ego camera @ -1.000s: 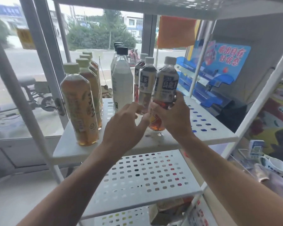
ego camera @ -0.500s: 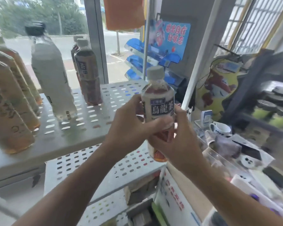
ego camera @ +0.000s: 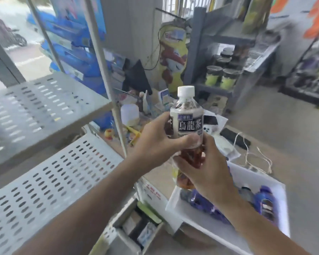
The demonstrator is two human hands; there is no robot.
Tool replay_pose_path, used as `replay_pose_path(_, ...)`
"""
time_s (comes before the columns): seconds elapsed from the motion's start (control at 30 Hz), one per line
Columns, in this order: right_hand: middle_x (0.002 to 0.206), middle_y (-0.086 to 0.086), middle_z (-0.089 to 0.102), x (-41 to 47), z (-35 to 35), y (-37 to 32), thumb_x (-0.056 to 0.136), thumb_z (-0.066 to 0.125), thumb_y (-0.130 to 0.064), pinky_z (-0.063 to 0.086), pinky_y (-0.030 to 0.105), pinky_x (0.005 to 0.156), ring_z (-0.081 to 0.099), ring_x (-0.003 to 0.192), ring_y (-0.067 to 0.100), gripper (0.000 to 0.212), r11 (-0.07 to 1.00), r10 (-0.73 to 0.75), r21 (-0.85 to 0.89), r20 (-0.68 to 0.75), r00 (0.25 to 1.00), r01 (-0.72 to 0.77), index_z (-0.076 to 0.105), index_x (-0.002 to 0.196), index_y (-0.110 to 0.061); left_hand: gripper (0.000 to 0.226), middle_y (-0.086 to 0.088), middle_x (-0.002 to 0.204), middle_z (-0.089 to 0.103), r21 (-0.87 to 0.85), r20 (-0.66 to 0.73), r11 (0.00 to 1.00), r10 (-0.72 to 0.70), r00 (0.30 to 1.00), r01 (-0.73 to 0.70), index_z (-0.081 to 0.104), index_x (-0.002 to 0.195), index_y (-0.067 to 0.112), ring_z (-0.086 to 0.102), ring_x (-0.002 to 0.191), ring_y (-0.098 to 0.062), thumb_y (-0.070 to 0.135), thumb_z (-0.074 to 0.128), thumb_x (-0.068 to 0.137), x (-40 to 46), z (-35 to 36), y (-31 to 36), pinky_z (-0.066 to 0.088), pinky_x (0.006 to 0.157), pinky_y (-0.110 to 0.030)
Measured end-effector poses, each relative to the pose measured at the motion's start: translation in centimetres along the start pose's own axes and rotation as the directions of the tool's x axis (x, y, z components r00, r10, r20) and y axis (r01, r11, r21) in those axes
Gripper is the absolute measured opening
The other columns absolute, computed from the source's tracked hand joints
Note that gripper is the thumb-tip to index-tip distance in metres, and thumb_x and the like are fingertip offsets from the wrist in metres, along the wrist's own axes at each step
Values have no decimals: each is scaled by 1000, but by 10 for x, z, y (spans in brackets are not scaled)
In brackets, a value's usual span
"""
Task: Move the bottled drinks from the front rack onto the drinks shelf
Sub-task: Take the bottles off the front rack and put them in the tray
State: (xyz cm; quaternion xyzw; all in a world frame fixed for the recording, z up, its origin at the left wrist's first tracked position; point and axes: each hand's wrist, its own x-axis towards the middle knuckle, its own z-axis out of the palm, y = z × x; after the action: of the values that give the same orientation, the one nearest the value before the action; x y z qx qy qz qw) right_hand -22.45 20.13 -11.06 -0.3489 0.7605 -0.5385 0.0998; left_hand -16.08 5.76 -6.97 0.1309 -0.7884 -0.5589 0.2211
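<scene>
Both hands on one bottle. Left hand [ego camera: 155, 142] wraps the label band from the left side, thumb across the front just under the printed characters, fingers curled round the back. Right hand [ego camera: 206, 173] cups the lower body from the right and below, fingers curled round the amber part — firm two-handed hold, nothing loose. The tea bottle [ego camera: 187, 129] stands upright, white cap up, long axis near vertical with a slight lean; base hidden behind the right palm.

Outward: the bottle is in mid-air, clear of the white perforated rack [ego camera: 50, 173], which sits to the left and lower — no bottles visible on the part of the rack in view. Right below the hands, a white bin [ego camera: 276, 188] with purple-blue bottles lying in it; the tea bottle hangs above its near-left corner, not touching.

Key relation — judgement: the likely drinks shelf is the grey shelving [ego camera: 228, 36] ahead and to the right, with dark-lidded jars on a lower tier, well apart from the hands across open floor. Blurred, so can't confirm it's the target. If it is, the carry goes forward-right, so the right hand is the nearer one to place; the left probably has to let go first. Bottle already upright, so no reorienting needed, just a level carry and a set-down on its base.

Counter clutter between rack and shelving — cords, papers, a white jug — is blurry, left unlabelled.
</scene>
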Motion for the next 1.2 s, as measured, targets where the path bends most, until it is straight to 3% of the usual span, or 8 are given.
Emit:
replay_pose_path(0.13,97,-20,65,-13,-37,32,78,79,-35,49,10,70,65,87,-3,49,993,114,0,-86,990,-114,51,118,-33,56,4,102,74,-58,163,997,-48,985,59,60,116,22,71,98,-11,47,83,71,19,54,-14,58,86,-42)
replay_pose_path(0.27,87,-18,68,-31,-61,71,77,79,-36,43,5,62,63,80,-9,40,965,250,-35,-194,949,-261,53,108,-38,74,11,111,70,138,279,986,-133,951,97,51,128,29,67,100,-3,73,67,70,26,101,-35,57,89,-38)
replay_pose_path(0.37,95,-17,68,-41,-73,110,78,79,-36,44,8,65,62,84,-7,43,918,377,-22,-254,891,-395,56,114,-30,59,4,121,66,328,346,944,-166,924,47,46,138,22,63,102,-5,55,58,91,25,126,-49,55,90,-32)
replay_pose_path(0.47,97,-14,65,-49,-84,151,78,78,-42,44,15,65,62,87,3,44,838,513,-42,-284,810,-545,54,111,-26,40,1,118,65,447,378,894,-194,905,5,55,130,17,61,102,-11,39,57,96,21,144,-64,53,91,-34)
replay_pose_path(0.63,96,1,64,-65,-91,211,70,74,-54,45,24,58,63,80,14,49,689,654,-94,-348,672,-719,58,101,-19,29,2,111,62,643,448,749,-201,871,-158,59,119,23,60,100,-22,40,53,97,11,174,-95,47,79,-34)
replay_pose_path(0.77,98,5,64,-70,-86,236,59,65,-70,55,36,69,65,80,22,71,551,753,-192,-305,583,-812,59,104,-16,37,0,123,60,690,495,695,-252,832,-199,55,129,23,59,108,-23,42,49,98,6,184,-112,50,86,-37)
replay_pose_path(0.97,110,12,59,-62,-79,242,74,74,-60,41,29,65,64,93,30,71,504,743,-335,-303,597,-796,55,114,-5,36,4,125,58,759,482,605,-275,832,-240,52,129,27,59,108,-21,45,46,99,3,185,-126,49,79,-34)
replay_pose_path(1.2,116,13,57,-61,-84,241,75,72,-64,46,31,70,62,98,30,80,496,755,-396,-243,609,-773,51,123,-4,37,4,126,59,758,479,605,-264,837,-244,52,130,25,59,108,-20,43,46,99,-1,188,-128,52,81,-35)
